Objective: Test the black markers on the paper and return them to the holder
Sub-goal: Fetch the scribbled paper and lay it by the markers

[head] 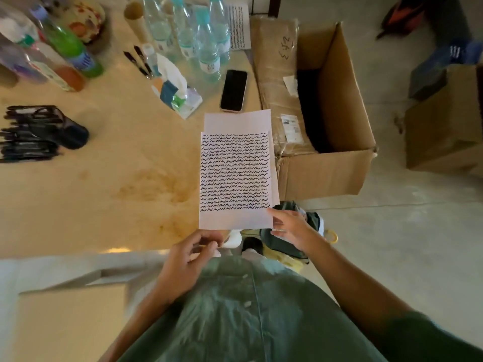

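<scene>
A sheet of paper (235, 176) covered with rows of black squiggles lies on a blank sheet (236, 121) at the table's right edge. My right hand (288, 228) touches its lower right corner with straight fingers. My left hand (190, 254) hovers at the table's near edge just below the paper, fingers curled toward the thumb; I cannot tell whether it holds anything. A dark holder (74, 133) lies on its side at the far left, with several black markers (28, 134) sticking out of it. Two loose black markers (138, 61) lie near the bottles.
Water bottles (206, 40), coloured bottles (70, 48), a tissue pack (177, 95) and a phone (234, 90) stand along the back. Another scribbled sheet (239, 27) lies behind. An open cardboard box (326, 105) sits right of the table, a bag (287, 239) below.
</scene>
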